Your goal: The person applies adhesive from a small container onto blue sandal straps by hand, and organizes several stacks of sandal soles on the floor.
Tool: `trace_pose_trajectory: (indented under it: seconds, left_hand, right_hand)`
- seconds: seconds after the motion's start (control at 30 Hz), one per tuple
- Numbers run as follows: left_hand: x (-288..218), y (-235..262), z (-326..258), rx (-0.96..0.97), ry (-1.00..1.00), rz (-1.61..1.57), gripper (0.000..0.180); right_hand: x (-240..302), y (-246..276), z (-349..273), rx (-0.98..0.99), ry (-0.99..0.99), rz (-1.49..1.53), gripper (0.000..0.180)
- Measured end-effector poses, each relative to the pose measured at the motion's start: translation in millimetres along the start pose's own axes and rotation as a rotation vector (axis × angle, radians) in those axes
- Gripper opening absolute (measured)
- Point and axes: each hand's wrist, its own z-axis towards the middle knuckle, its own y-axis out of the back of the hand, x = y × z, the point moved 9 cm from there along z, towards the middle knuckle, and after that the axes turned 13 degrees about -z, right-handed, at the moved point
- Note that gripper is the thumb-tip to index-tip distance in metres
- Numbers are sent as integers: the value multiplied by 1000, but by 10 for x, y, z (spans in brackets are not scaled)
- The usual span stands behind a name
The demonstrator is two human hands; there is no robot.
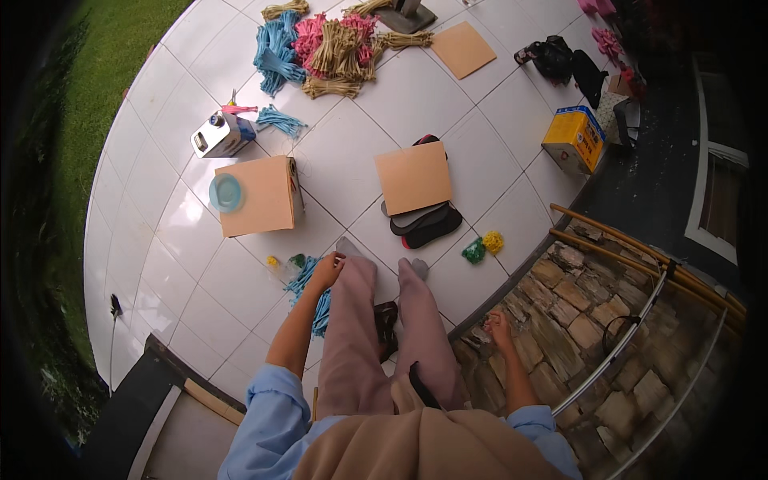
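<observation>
**Hands apart, blue strands at the left knee**

I was looking down on a white tiled floor (340,172) and a tan-topped box (268,196) bearing a pale blue bowl (226,193). The left hand (325,272) was near the box, on its near right side, fingers loosely bent at the left knee (357,276); I could not tell whether they pinched anything. Blue strands (302,283) lay partly hidden under that arm, also on the box's near right side. The right hand (498,328) was well right of the box, fingers half curled; I could not make out anything in it. Between that hand and the box's level lay a green bundle (474,252) and a yellow bundle (493,242). Right of the box, a tan board (414,178) rested on dark soles (432,229). Just beyond the box stood a white-and-blue can (224,134); well beyond it, a heap (336,50) of blue, pink and tan bunches.
</observation>
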Motion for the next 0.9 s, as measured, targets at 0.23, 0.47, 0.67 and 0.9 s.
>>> trace_pose_trajectory:
  seconds: [0.23,0.47,0.67,0.9]
  left_hand:
    - [239,-592,399,24,105,204,25]
    - [150,-1214,762,-260,1,-109,25]
    - [373,-1533,1607,-465,-29,-1,57]
    - [320,-1122,3033,-793,-89,-81,65]
  right_hand:
    - [542,-517,1054,112,222,-100,27]
    - [915,-583,2284,1,467,-350,27]
    - [1870,-572,3161,-81,663,-337,39]
    - [2416,-717,4462,-288,647,-155,52]
